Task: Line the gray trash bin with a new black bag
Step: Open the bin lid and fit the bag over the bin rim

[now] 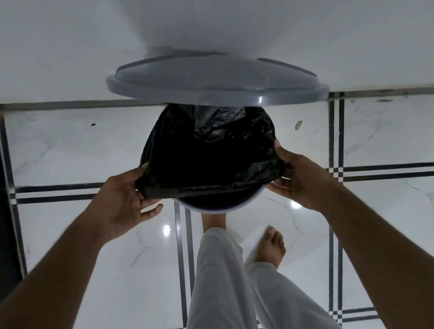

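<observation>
Both hands, left hand (pixel 128 199) and right hand (pixel 297 175), grip crinkled black bag (pixel 210 159) (glossy) over gray bin (pixel 214 207).

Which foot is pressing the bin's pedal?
Seemingly the left foot: its toes vanish beneath the gray bin, whose lid stands raised. The right foot rests apart on the tiled floor.

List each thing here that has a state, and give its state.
Bin: upright, open, near rim still bare.
Lid: raised above the bin.
Bag: open, spread over the bin mouth.
Left hand: grips the bag's left edge.
Right hand: grips its right edge.
</observation>
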The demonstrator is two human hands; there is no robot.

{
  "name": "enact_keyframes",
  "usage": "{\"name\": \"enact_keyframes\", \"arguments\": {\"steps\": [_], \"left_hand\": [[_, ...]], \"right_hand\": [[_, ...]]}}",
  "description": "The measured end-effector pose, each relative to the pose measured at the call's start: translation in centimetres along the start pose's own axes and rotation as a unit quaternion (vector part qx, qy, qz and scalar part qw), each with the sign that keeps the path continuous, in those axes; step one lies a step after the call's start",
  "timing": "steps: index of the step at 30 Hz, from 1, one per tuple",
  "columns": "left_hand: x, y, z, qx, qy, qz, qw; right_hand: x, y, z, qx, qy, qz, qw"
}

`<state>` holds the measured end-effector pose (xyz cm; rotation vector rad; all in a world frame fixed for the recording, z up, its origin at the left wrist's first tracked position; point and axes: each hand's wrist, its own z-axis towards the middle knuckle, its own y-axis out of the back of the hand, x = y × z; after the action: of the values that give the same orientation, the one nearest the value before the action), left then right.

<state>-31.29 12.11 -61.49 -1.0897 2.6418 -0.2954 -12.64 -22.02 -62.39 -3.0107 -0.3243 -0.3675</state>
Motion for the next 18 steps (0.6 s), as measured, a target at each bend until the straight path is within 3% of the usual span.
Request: {"name": "enact_keyframes", "arguments": {"steps": [8, 13, 18], "left_hand": [[3.8, -2.0, -1.4, -0.005, -0.035, -0.072, 0.997], [5.6, -2.2, -1.4, -0.019, -0.038, -0.127, 0.991], [6.7, -3.1, -1.1, -0.022, -0.018, -0.136, 0.990]], "right_hand": [[-2.4, -0.6, -2.5, -0.013, -0.003, 0.028, 1.000], [-4.2, -1.2, -3.6, 0.037, 0.003, 0.068, 0.997], [-6.7, -2.0, -3.9, 0.005, -0.015, 0.109, 0.994]]}}
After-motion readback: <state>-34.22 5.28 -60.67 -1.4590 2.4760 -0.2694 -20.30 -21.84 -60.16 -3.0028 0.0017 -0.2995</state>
